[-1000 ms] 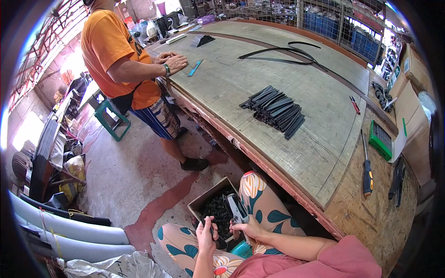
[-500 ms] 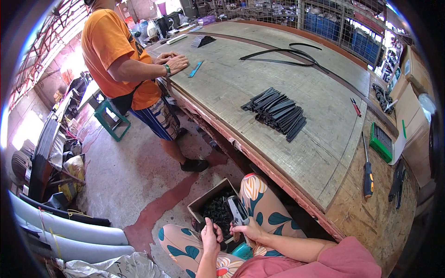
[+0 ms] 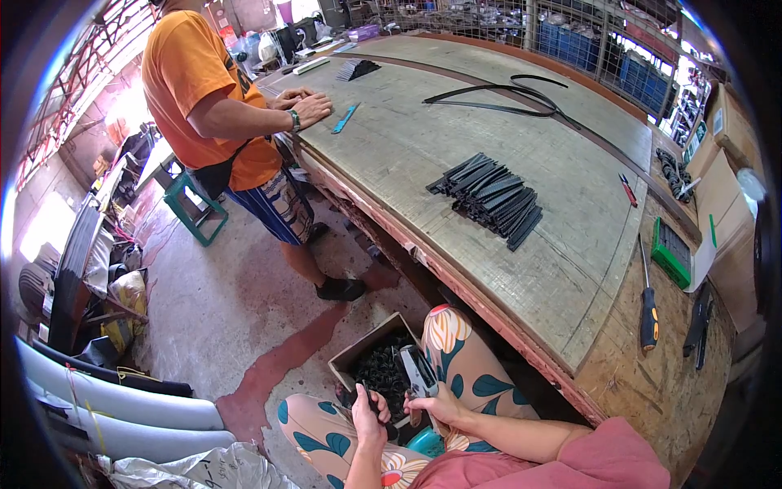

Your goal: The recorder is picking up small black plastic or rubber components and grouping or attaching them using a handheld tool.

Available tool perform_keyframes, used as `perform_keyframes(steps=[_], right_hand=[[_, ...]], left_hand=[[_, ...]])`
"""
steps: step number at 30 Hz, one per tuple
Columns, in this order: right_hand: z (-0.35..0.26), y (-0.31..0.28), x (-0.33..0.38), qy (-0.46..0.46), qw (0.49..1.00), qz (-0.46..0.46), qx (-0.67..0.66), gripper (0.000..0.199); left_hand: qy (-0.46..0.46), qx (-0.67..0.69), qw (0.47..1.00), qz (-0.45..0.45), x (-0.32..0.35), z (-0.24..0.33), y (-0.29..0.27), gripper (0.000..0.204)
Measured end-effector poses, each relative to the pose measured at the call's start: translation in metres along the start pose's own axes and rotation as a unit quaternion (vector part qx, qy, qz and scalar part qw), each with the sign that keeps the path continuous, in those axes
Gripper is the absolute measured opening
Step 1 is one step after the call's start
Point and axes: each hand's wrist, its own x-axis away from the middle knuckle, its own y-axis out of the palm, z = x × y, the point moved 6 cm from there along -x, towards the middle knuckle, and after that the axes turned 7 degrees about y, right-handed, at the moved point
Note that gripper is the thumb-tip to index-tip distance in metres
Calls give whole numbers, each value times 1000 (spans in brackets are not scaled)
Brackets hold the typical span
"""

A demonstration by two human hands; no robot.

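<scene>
My right hand [image 3: 438, 406] is closed around the handle of a silver-and-black hand tool [image 3: 418, 369], probably a plier-type stapler, whose head points away from me. Just left of it, my left hand [image 3: 370, 419] pinches a small black strip [image 3: 373, 400] between thumb and fingers. The two hands are close together above my lap. Beyond them, an open cardboard box [image 3: 349, 351] on the floor holds a heap of small black pieces [image 3: 383, 364]. A teal object [image 3: 427, 442] is partly hidden beneath my right wrist.
On the large worktable [image 3: 570, 244] lies a pile of black ribbed strips [image 3: 489, 198]. A screwdriver [image 3: 648, 318], a green tray [image 3: 671, 251] and red-handled pliers [image 3: 628, 191] line its right side. A person in an orange shirt [image 3: 195, 81] stands at the left edge, hands on the tabletop.
My left fingers have shifted, and a black strip now shows between them. My right hand and the tool stay nearly in place. The whole view has shifted slightly.
</scene>
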Motion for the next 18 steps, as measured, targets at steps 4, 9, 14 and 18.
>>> perform_keyframes(steps=[4,9,14,18], right_hand=[[-4,1,3,10,1000,5,-7,23],[-2,1,1,2,1000,4,5,22],[0,-1,0,1,1000,7,-6,21],[-1,0,0,0,1000,-2,-4,22]], left_hand=[[9,15,1000,25,0,-2,1,38],[30,2,1000,0,-3,-5,-2,34],[-23,30,999,-11,-2,-8,-3,33],[-71,78,994,-39,-1,-13,-3,31]])
